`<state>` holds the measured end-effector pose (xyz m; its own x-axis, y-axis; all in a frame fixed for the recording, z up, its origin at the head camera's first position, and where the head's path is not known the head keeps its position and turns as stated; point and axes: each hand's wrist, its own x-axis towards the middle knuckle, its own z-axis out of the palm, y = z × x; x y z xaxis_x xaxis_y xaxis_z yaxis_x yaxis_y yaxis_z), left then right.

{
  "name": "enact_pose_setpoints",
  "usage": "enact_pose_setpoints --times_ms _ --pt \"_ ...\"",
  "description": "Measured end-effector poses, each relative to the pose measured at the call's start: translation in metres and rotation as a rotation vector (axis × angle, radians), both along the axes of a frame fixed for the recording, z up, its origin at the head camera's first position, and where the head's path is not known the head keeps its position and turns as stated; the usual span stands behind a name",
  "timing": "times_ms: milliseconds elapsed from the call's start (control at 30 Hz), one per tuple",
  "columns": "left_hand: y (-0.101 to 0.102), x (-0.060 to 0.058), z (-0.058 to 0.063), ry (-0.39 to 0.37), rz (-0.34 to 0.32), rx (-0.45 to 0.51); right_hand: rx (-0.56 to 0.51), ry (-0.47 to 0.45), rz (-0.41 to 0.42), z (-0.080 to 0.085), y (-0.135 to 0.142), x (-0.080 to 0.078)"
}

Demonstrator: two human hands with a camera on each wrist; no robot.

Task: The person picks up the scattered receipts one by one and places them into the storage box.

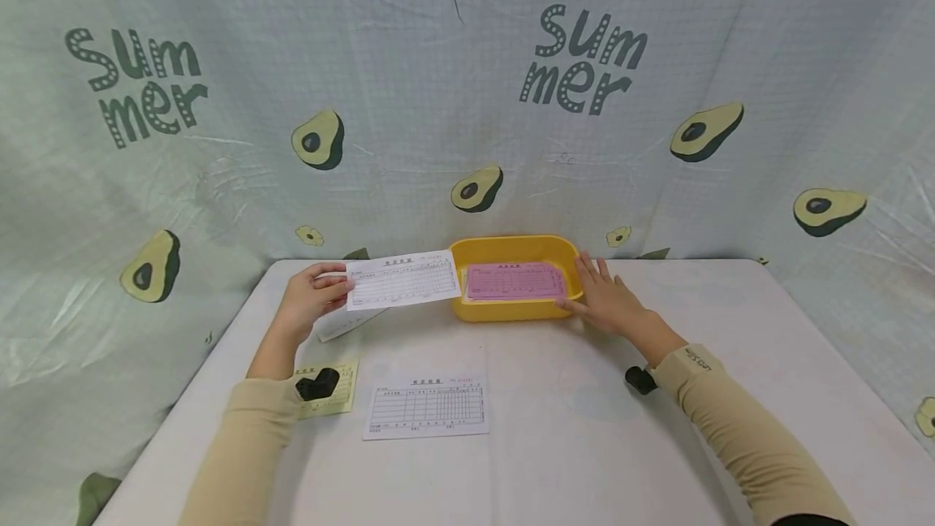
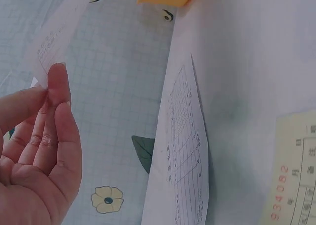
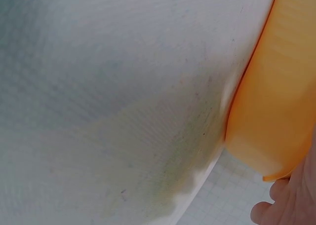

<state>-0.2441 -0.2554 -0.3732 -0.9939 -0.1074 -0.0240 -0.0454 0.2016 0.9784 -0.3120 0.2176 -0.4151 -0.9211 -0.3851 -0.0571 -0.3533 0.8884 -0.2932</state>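
My left hand (image 1: 310,299) pinches a white printed form (image 1: 402,278) by its left edge between thumb and fingers. The form is held up over the table, its right edge beside the yellow basin (image 1: 511,312). Inside the basin lies a pink form (image 1: 511,282), with a white edge showing under it. My right hand (image 1: 609,299) rests against the basin's right end, fingers extended and spread; in the right wrist view, fingertips (image 3: 279,190) touch its rim.
Another white form (image 1: 426,412) lies flat near the middle front. A yellow form (image 1: 343,396) lies partly under the left wrist's black camera (image 1: 319,384). Behind the left hand, a further white sheet (image 2: 190,151) lies on the table. A printed cloth (image 1: 409,144) hangs behind.
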Motion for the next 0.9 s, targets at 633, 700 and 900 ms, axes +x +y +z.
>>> enact_pose_setpoints --times_ms 633,700,900 --pt "0.071 -0.028 -0.009 0.002 0.051 0.081 -0.009 -0.024 -0.014 0.0 -0.002 0.002" --pt "0.078 -0.03 -0.01 -0.001 0.046 0.103 -0.013 -0.02 -0.011 0.001 -0.002 0.002" --pt "0.096 -0.037 -0.014 -0.004 0.028 0.161 -0.017 -0.016 -0.013 0.001 -0.002 0.003"
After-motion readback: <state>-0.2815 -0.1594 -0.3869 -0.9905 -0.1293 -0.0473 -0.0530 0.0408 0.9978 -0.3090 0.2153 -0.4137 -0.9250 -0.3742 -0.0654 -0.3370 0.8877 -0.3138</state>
